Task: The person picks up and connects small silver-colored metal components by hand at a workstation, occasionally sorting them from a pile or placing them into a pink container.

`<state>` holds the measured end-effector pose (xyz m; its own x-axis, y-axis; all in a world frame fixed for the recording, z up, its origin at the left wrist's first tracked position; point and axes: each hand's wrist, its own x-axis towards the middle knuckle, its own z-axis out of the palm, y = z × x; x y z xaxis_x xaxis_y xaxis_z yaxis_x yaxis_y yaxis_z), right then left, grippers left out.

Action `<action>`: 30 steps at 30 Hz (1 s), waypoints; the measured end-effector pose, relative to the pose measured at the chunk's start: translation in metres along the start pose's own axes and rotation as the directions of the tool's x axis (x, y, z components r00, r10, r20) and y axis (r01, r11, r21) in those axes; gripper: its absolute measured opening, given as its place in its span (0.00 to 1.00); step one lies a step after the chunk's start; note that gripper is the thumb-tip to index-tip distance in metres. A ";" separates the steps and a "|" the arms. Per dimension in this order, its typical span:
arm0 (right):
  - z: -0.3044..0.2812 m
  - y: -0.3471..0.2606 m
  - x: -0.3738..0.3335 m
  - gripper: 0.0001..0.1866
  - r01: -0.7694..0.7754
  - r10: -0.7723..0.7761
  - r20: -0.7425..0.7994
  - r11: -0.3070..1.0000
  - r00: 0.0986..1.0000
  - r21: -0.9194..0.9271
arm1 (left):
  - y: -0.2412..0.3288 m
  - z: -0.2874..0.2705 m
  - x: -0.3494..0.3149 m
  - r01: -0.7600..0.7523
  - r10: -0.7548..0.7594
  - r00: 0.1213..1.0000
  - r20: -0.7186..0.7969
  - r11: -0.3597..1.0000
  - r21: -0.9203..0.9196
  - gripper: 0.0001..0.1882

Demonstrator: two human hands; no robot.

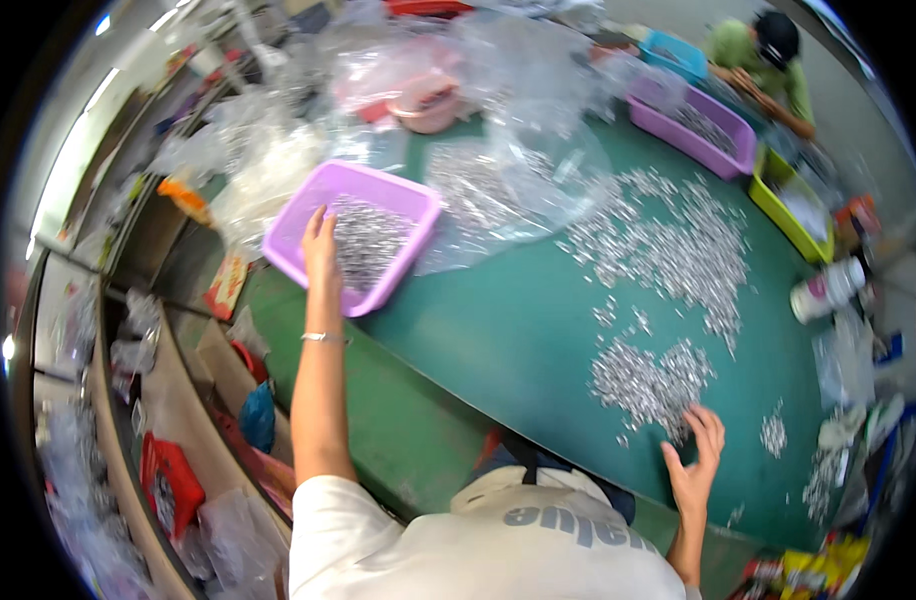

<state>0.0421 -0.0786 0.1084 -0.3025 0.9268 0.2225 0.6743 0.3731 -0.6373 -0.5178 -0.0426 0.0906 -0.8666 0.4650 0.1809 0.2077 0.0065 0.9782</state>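
My left hand reaches over the near rim of a purple plastic basket, its fingers stretched out and a little apart above the parts inside. A heap of small silvery metal pieces lies in this basket; they are too small to name. On the right, my right hand is open beside a pile of the same shiny pieces, with thumb and fingers spread at its near edge. Nothing shows in its grip. A larger scatter of metal pieces spreads farther back.
The green table carries a clear plastic bag of metal pieces, another purple basket, a yellow-green basket and a white bottle. A co-worker in green is at the far right. Shelves line the left.
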 end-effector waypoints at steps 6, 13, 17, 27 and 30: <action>0.004 0.134 0.009 0.44 -0.124 0.148 0.094 0.967 0.984 -0.224 | 0.033 0.173 -0.221 -0.441 0.398 0.863 0.311 0.894 0.082 0.14; 0.010 0.221 0.021 0.25 -0.004 -0.008 -0.076 0.988 0.997 -0.154 | 0.011 0.309 -0.412 -0.724 0.237 -0.172 0.956 0.627 -0.286 0.30; 0.006 0.262 0.039 0.18 -0.002 0.001 -0.209 1.000 0.978 -0.007 | -0.017 0.358 -0.446 -0.761 0.262 -0.245 0.934 0.544 -0.352 0.26; -0.004 0.342 0.044 0.13 -0.148 0.188 -0.299 0.977 0.936 0.150 | -0.071 0.418 -0.439 -0.864 0.314 0.079 0.946 0.496 -0.093 0.15; -0.005 0.356 0.041 0.11 -0.182 0.261 -0.337 0.952 0.905 0.248 | -0.069 0.421 -0.443 -0.854 0.289 0.161 0.944 0.521 -0.014 0.14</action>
<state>0.2732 0.0923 -0.1052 0.1294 0.9501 0.2837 0.5299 0.1756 -0.8297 0.0426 0.1242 -0.0996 0.3486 0.9122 0.2153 0.8416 -0.4058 0.3564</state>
